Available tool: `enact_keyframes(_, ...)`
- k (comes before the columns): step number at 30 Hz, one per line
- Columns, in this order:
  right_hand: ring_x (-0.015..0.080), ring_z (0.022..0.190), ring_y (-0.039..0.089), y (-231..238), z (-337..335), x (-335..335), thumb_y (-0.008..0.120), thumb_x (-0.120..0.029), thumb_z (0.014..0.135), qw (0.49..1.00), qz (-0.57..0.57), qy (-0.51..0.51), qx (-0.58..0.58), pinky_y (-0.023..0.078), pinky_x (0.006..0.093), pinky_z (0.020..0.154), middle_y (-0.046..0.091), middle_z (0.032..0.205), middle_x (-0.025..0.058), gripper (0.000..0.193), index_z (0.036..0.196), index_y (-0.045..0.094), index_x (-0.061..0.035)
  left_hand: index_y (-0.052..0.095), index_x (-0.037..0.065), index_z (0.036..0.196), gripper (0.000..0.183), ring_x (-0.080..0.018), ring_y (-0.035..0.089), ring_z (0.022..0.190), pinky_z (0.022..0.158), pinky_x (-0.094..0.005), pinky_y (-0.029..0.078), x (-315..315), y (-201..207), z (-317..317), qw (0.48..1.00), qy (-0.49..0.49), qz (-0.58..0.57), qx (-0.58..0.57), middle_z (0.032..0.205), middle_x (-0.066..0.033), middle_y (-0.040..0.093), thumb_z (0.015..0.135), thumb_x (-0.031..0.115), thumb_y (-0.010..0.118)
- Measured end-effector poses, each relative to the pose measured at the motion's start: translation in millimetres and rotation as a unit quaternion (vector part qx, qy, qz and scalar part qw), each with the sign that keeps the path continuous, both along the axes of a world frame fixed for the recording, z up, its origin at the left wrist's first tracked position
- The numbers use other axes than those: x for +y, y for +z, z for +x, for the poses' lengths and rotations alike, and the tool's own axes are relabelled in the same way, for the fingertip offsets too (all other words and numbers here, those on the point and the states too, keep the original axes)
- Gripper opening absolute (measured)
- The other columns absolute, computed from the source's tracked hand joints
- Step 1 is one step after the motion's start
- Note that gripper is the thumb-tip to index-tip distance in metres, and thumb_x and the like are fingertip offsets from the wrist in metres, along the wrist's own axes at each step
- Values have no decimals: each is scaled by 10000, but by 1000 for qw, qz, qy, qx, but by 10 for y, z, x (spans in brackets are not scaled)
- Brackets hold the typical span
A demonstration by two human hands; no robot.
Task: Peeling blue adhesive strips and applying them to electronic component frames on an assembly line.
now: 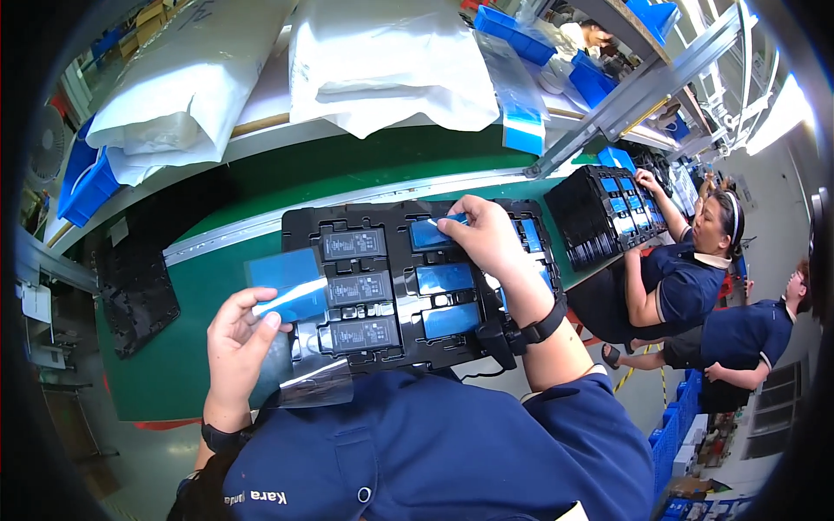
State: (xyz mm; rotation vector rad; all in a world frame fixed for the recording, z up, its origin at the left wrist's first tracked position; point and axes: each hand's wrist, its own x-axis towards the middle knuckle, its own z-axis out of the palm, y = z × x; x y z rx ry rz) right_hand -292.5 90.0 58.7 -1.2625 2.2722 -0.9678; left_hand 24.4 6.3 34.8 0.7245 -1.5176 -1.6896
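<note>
Left grip (pixel 238 340): thumb and fingertips closed on a blue film sheet (pixel 288 267), held at the black tray's (pixel 402 295) left edge.
Film handling: a pinch near the margin, sheet kept flat, should limit creases.
Left room: bare green surface (pixel 187 365) gives space; clear film (pixel 320 385) at the near-left corner could snag.
Dark cells (pixel 354 245): three in the tray's left column, no blue on top.
Blue-topped cells (pixel 445 279): next column, sitting in pockets.
Right grip (pixel 492 236): thumb and finger nearly together at the far blue-topped piece; pinched or merely pressed, I cannot tell.
Touch: light and even probably works best, clear of pocket walls.
Right room: tighter, stacked trays (pixel 575 221) just beyond.
</note>
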Motion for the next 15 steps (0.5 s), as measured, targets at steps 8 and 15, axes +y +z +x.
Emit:
enact_keyframes(8, 76, 562, 403, -97, 49, 26, 696, -180, 751, 999, -30, -14, 27, 337, 246, 511, 476, 592, 6, 212, 800, 601, 3, 521, -61, 1078, 245, -146, 584, 870, 749, -278, 498, 11, -21, -22, 999, -15, 29, -9, 984, -111, 578, 849, 7, 571)
enact_keyframes(15, 219, 602, 549, -101, 62, 17, 678, -190, 752, 999, -21, -10, 31, 439, 321, 595, 579, 666, 163, 239, 836, 597, 18, 522, -57, 1081, 243, -141, 579, 871, 760, -272, 488, -4, -27, -13, 999, -20, 33, -19, 997, -107, 577, 850, 1, 567)
